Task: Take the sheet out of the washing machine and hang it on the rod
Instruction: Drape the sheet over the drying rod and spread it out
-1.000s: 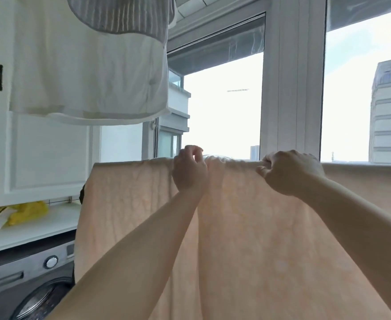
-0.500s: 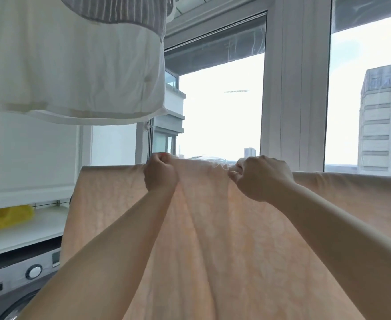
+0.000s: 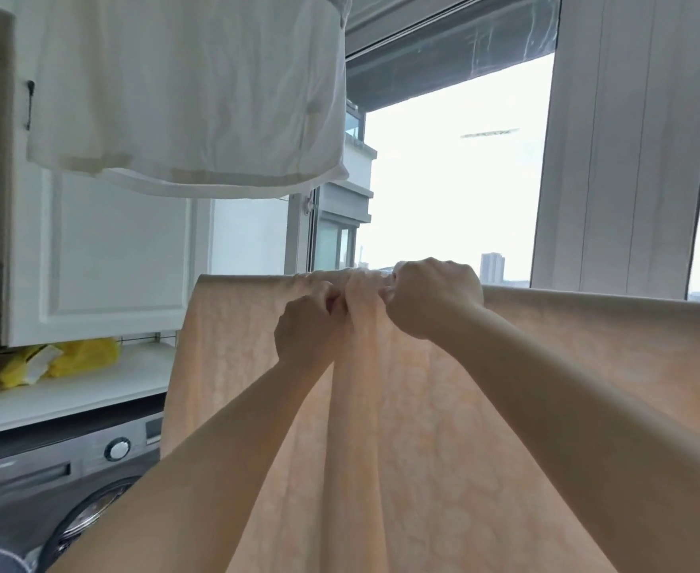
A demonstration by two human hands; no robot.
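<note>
- The scene was a laundry nook by a tall window (image 3: 455,192) with white frames; high-rise buildings showed outside under a bright sky.
- One grey front-loading washing machine (image 3: 51,481) stood at lower left under a white countertop (image 3: 71,394), with one round knob on its panel.
- One white panelled cabinet (image 3: 113,250) hung above the countertop, and a yellow plastic bag (image 3: 79,359) lay crumpled beneath it.
- One white garment (image 3: 191,93), thin and wrinkled, hung overhead at upper left.
- One peach sheet (image 3: 443,448), faintly patterned and translucent against the light, hung draped in front of the window, its top fold running level across the view; the rod itself was hidden under the cloth.
- Two bare hands met at that top edge: the left hand (image 3: 309,328) and right hand (image 3: 431,299) were both clenched on a gathered bunch of sheet, almost touching.
</note>
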